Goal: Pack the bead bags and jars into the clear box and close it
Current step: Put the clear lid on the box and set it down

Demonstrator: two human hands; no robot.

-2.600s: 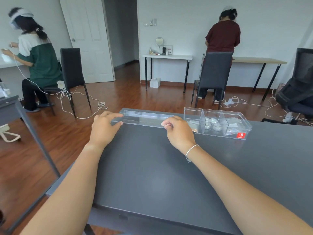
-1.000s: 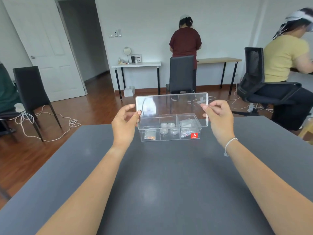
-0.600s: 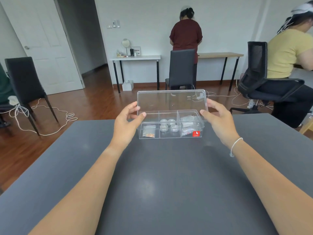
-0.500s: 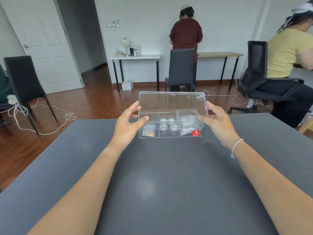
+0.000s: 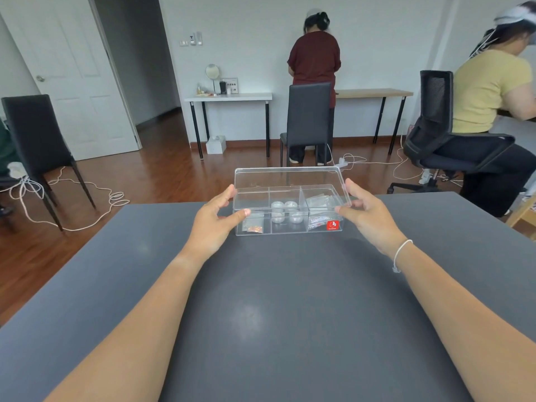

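Nearly done: bead bags and jars already inside clear box; lid pinched by left hand and right hand, tilted above it, not yet seated.

Clear box – red sticker; grey table.

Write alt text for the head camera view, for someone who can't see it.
Two bare hands, left hand and right hand, hold a clear lid tilted over an open clear box on a dark grey table. Its three compartments hold a small bead bag on the left, four small jars in the middle, more bags on the right.
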